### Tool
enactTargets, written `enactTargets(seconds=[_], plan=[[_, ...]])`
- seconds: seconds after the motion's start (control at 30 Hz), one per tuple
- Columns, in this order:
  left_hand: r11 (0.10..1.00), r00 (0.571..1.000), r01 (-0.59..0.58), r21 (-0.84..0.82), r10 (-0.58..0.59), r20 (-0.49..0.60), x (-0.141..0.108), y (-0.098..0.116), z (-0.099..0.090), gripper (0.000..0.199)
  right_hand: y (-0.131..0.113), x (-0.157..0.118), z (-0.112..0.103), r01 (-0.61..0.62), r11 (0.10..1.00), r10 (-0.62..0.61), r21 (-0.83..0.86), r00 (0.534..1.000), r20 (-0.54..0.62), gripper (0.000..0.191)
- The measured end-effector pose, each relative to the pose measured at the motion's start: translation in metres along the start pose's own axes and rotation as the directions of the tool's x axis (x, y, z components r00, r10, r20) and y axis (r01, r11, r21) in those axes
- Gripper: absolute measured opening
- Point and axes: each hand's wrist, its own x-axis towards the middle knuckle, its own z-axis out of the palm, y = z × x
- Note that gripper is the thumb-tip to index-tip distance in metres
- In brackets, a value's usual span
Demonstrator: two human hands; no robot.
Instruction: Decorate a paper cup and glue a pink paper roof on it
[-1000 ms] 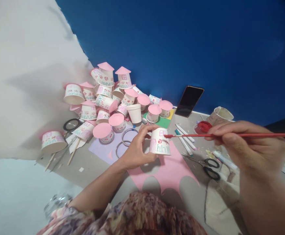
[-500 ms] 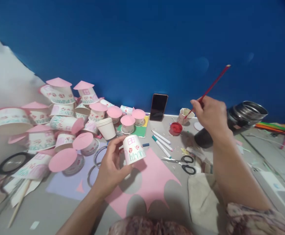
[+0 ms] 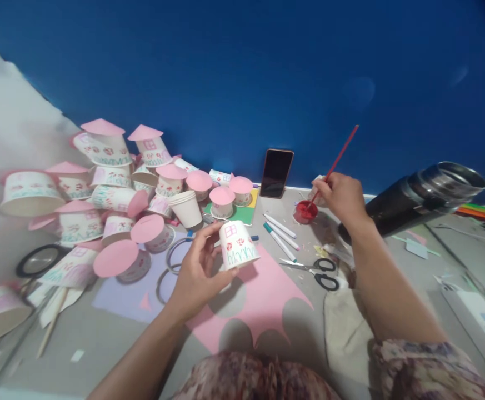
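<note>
Paintbrush [image 3: 342, 153] sits pinched in our right grip [image 3: 344, 197], which is drawn narrow around the lower part of the red handle. Its long axis runs from upper right down leftward, and the tip reaches into the tub of red paint [image 3: 306, 213]; how deep, we cannot tell. Our left grip [image 3: 194, 272] is curled around the left side of a decorated paper cup [image 3: 239, 244], mouth down and slightly tilted, its drawn window and red flowers facing us above the cut-out pink paper [image 3: 263, 289]. As we judge it, the tub-to-cup line matters most: from our right grip the cup lies leftward and closer to our body, with the felt-tip markers [image 3: 284, 235] between tub and cup. The right is nearer the paint.
</note>
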Motion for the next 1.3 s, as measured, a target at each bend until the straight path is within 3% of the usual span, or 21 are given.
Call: enactTargets(seconds=[0.1, 0.2, 0.37, 0.43, 0.5, 0.57, 0.63, 0.7, 0.8, 0.93, 1.13, 1.3], plan=[[0.999, 1.0, 0.018, -0.037, -0.017, 0.013, 0.0, 0.0, 0.002, 0.071, 0.004, -0.001, -0.005, -0.043, 0.998, 0.045, 0.035, 0.997, -0.063, 0.035], [0.998, 1.0, 0.011, -0.059, -0.01, 0.027, 0.001, -0.002, 0.003, 0.071, 0.004, -0.005, -0.025, -0.056, 0.996, 0.064, 0.074, 0.991, -0.117, 0.033], [0.997, 0.999, -0.039, -0.067, 0.042, 0.035, 0.003, -0.007, 0.003, 0.075, -0.012, -0.04, -0.05, 0.127, 0.974, -0.105, 0.189, 0.987, -0.12, 0.031], [0.995, 0.998, -0.039, -0.087, 0.043, 0.042, 0.004, -0.01, 0.003, 0.075, -0.017, -0.064, -0.046, 0.167, 0.974, -0.164, 0.152, 0.986, -0.03, 0.031], [0.994, 0.998, -0.022, -0.104, 0.028, 0.056, 0.006, -0.014, 0.003, 0.075, -0.015, -0.087, -0.037, 0.219, 0.97, -0.232, 0.103, 0.964, 0.134, 0.031], [0.996, 0.998, -0.019, -0.092, 0.024, 0.06, 0.008, -0.017, 0.003, 0.074, -0.004, -0.106, -0.028, 0.205, 0.974, -0.221, 0.099, 0.953, 0.205, 0.03], [0.998, 0.997, -0.06, -0.003, 0.06, 0.043, 0.008, -0.02, 0.005, 0.073, 0.013, -0.117, -0.019, 0.143, 0.984, -0.158, 0.102, 0.975, 0.159, 0.033], [0.97, 0.99, -0.143, 0.196, 0.14, 0.028, 0.007, -0.024, 0.008, 0.072, 0.031, -0.123, -0.01, 0.08, 0.988, -0.083, 0.134, 0.996, 0.024, 0.035], [0.792, 0.941, -0.323, 0.518, 0.326, 0.089, 0.007, -0.031, 0.011, 0.069, 0.052, -0.122, 0.006, 0.021, 0.983, 0.003, 0.184, 0.991, -0.13, 0.04], [0.576, 0.861, -0.469, 0.67, 0.466, 0.202, 0.008, -0.04, 0.011, 0.064, 0.064, -0.117, 0.023, 0.038, 0.981, -0.003, 0.19, 0.984, -0.179, 0.047], [0.531, 0.867, -0.398, 0.748, 0.483, 0.118, 0.008, -0.039, 0.011, 0.065, 0.051, -0.124, 0.027, 0.208, 0.949, -0.18, 0.235, 0.974, -0.136, 0.044], [0.526, 0.876, -0.377, 0.762, 0.469, 0.109, 0.008, -0.04, 0.01, 0.064, 0.019, -0.142, 0.027, 0.414, 0.871, -0.434, 0.264, 0.901, 0.02, 0.026]])
